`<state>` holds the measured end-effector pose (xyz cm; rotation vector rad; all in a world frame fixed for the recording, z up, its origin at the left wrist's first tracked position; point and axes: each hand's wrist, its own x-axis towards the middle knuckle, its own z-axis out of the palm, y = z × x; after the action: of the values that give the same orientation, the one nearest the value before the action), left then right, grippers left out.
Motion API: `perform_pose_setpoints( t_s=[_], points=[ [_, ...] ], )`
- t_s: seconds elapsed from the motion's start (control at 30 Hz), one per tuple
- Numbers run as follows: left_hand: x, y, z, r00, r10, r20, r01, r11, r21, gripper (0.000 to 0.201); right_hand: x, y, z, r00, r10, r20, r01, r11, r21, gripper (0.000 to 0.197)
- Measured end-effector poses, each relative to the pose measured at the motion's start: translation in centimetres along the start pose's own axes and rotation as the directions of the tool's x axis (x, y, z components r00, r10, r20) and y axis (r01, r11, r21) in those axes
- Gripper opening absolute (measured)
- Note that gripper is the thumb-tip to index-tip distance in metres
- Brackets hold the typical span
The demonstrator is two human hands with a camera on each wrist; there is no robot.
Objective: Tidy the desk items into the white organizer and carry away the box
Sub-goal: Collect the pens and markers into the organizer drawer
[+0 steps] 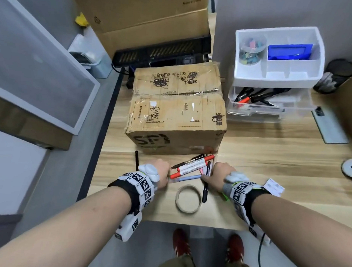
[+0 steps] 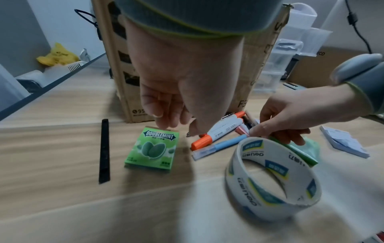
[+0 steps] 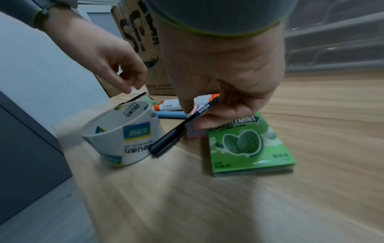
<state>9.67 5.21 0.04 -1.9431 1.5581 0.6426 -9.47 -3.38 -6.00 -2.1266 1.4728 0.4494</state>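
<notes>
In front of the cardboard box (image 1: 177, 111), the right hand (image 3: 224, 69) pinches a black pen (image 3: 180, 128) between thumb and fingers beside the tape roll (image 1: 188, 198), the left hand (image 2: 178, 78) hangs loosely curled, empty, over the markers (image 1: 192, 166), and the white organizer (image 1: 277, 75) stands right of the box

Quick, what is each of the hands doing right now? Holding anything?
Left hand: fingers loosely curled above the gum pack, holding nothing.
Right hand: pinching a black pen.

gum pack (image 2: 152, 148): DOUBLEMINT | tape roll (image 2: 272, 179): deli | box (image 1: 177, 111): probably SF
</notes>
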Motion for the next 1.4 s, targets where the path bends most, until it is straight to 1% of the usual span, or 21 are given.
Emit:
perform_pose_setpoints(
  t_s=[0.03,0.13,0.3,0.43,0.53,0.63,0.73,0.8,0.87,0.97,1.07,1.13,1.2,1.27,1.33,1.4],
  points=[
    [0.2,-0.2,0.2,0.999,0.002,-0.035,-0.003,1.000,-0.024,0.028,0.0,-0.1,0.0,1.000,0.018,0.000,-0.018,1.000,0.011,0.042],
    [1.0,-0.4,1.2,0.993,0.053,-0.107,-0.063,0.994,-0.092,0.042,0.4,-0.7,0.1,0.998,0.067,0.014,-0.067,0.997,0.029,0.035],
    [2.2,0.5,1.8,0.973,0.115,-0.200,-0.137,0.986,-0.099,0.056,0.8,-2.2,0.1,0.991,0.129,0.042,-0.131,0.990,0.044,0.029],
    [3.2,1.0,1.9,0.965,0.154,-0.214,-0.176,0.981,-0.087,0.061,0.7,-2.1,-0.1,0.986,0.137,0.097,-0.149,0.981,0.127,0.020],
    [3.9,1.8,1.8,0.965,0.176,-0.192,-0.189,0.981,-0.053,0.062,0.8,-1.4,-0.4,0.982,0.122,0.141,-0.152,0.962,0.227,0.024],
    [4.4,2.4,2.1,0.973,0.159,-0.169,-0.165,0.986,-0.024,0.055,0.9,-0.9,-1.0,0.982,0.090,0.165,-0.137,0.946,0.295,0.030],
    [4.9,3.2,2.5,0.981,0.132,-0.141,-0.136,0.991,-0.017,0.053,1.0,0.4,-1.5,0.969,0.075,0.236,-0.166,0.905,0.393,0.031],
    [5.3,4.0,2.9,0.990,0.095,-0.107,-0.100,0.994,-0.040,0.051,1.0,1.5,-1.8,0.971,0.103,0.213,-0.189,0.881,0.433,0.030],
    [5.6,4.5,2.9,0.992,0.078,-0.097,-0.082,0.996,-0.035,0.048,1.1,2.2,-2.0,0.975,0.134,0.179,-0.200,0.880,0.431,0.031],
    [5.8,4.9,2.7,0.994,0.059,-0.088,-0.061,0.998,-0.029,0.044,1.0,3.1,-2.1,0.977,0.134,0.165,-0.192,0.892,0.409,0.029],
    [6.0,5.3,2.4,0.998,0.001,-0.065,-0.004,0.999,-0.050,0.038,0.9,3.6,-2.2,0.980,0.117,0.158,-0.178,0.869,0.462,0.026],
    [5.8,5.6,2.1,0.997,-0.025,-0.068,0.022,0.999,-0.049,0.036,0.5,4.0,-2.4,0.980,0.091,0.179,-0.173,0.834,0.523,0.025],
    [5.4,5.6,1.8,0.997,-0.025,-0.075,0.023,0.999,-0.025,0.035,0.3,4.5,-2.6,0.973,0.050,0.227,-0.178,0.788,0.590,0.024],
    [4.6,5.6,1.1,0.995,-0.028,-0.097,0.028,1.000,0.003,0.032,-0.6,5.1,-3.2,0.969,0.010,0.248,-0.175,0.738,0.652,0.021],
    [3.9,5.7,0.6,0.994,-0.046,-0.095,0.048,0.999,0.017,0.029,-1.1,5.4,-3.8,0.971,-0.019,0.238,-0.161,0.685,0.711,0.017],
    [3.2,5.8,0.2,0.995,-0.075,-0.070,0.077,0.997,0.017,0.030,-1.4,5.8,-4.6,0.986,-0.027,0.166,-0.103,0.685,0.721,0.012]
  ],
)
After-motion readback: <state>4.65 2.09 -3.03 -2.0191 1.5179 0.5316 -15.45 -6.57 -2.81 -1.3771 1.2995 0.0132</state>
